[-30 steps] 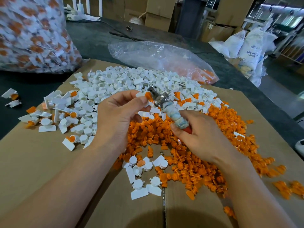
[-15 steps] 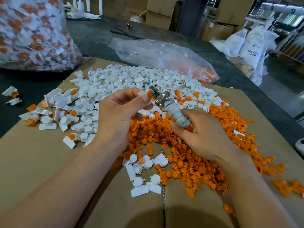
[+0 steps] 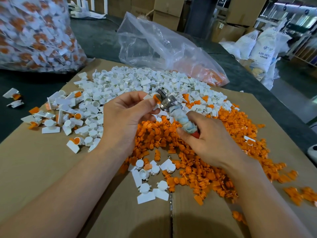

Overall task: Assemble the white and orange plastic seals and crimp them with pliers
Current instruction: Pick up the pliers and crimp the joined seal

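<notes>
Orange-and-white seal (image 3: 154, 98) pinched by left hand (image 3: 125, 117) sits in metal pliers (image 3: 169, 103) gripped by right hand (image 3: 207, 141).

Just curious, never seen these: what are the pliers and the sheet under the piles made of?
Pliers: head looks like shiny bare metal, it glints; handles wrapped in pale cloth or tape, red showing beneath. Sheet: matte brown cardboard, flap seam visible.

We see pliers (image 3: 167, 103) with a bright, polished metal head and a handle bound in dull, frayed cloth over glossy red plastic. The held seal (image 3: 155, 97), the white seals (image 3: 128, 81) at twelve o'clock and the orange inserts (image 3: 205, 160) at four look like smooth, matt plastic. The cardboard (image 3: 42, 160) is matt brown, and the clear bag (image 3: 154, 45) at one o'clock is glossy, crinkled film.
</notes>
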The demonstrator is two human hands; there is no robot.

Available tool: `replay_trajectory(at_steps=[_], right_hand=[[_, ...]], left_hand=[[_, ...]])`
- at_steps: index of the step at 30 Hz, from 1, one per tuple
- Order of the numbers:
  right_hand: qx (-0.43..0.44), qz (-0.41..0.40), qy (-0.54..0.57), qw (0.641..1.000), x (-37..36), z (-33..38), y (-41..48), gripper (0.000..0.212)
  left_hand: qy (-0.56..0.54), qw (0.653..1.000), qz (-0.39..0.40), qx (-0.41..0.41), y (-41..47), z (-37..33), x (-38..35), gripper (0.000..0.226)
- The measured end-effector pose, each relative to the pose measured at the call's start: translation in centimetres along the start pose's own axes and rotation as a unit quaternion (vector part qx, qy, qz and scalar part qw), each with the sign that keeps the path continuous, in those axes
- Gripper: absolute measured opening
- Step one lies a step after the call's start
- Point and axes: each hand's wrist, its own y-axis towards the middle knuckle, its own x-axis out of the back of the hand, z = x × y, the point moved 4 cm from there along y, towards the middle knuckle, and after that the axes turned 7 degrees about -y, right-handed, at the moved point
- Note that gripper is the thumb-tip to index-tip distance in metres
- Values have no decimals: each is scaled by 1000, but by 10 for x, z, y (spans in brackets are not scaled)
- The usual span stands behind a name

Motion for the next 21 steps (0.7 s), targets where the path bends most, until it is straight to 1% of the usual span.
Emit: replay_trajectory(at_steps=[5, 9, 13, 18, 21], right_hand=[[-4, -6, -2, 1000, -3, 1, 0, 33], [-12, -1, -7, 1000, -4, 1, 1, 33], [-14, 4, -12, 1000, -5, 2, 2, 32], [-20, 13, -25, 999, -6, 2, 2, 18], [-19, 15, -24, 999, -7, 2, 2, 24]], left_hand=[[-11, 1000, -12, 3, 1, 1, 1, 33], [-9, 1000, -14, 2, 1, 1, 1, 28], [-16, 1000, -18, 2, 2, 2, 2, 29], [-12, 1000, -17, -4, 1, 1, 2, 27], [-9, 1000, -17, -4, 1, 1, 2, 26]])
